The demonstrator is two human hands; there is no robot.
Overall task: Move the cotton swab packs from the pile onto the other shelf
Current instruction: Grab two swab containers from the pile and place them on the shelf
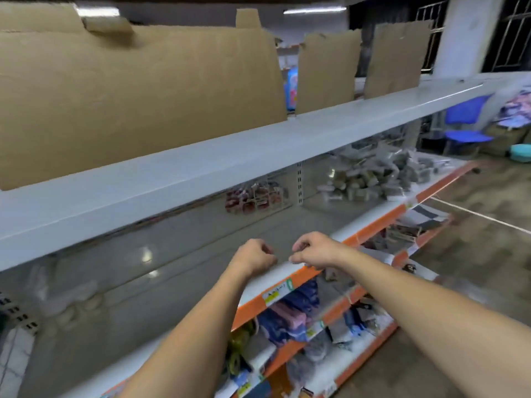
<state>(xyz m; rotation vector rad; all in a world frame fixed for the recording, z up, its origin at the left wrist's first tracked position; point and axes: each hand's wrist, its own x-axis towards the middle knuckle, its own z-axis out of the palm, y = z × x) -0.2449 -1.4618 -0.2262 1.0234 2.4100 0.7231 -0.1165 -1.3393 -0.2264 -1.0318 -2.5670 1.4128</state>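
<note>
A long white upper shelf (258, 145) ran from the lower left edge of the frame to the upper right, and three brown cardboard sheets (129, 90) stood on it: one very wide sheet at upper left and two narrower ones toward the upper centre and right. Below it a glossy grey middle shelf (161, 271) with an orange front strip stretched the same way, bare across its left and centre. At its far end, right of centre, lay a heap of small greyish packs, the pile (385, 176); the picture was too blurred to count them or to confirm them as cotton swab packs. Left of that heap, past a slotted upright, sat a smaller cluster of red packets (255, 196). Two lower shelves at bottom right held mixed blue, grey and yellow goods. One blue chair (465, 124) stood at the far right.

Two bare forearms reached up from the bottom edge. The left hand (254, 255) and the right hand (311, 249) hovered close together over the front edge of the middle shelf, both with fingers curled inward; whether they pinched anything could not be told.
</note>
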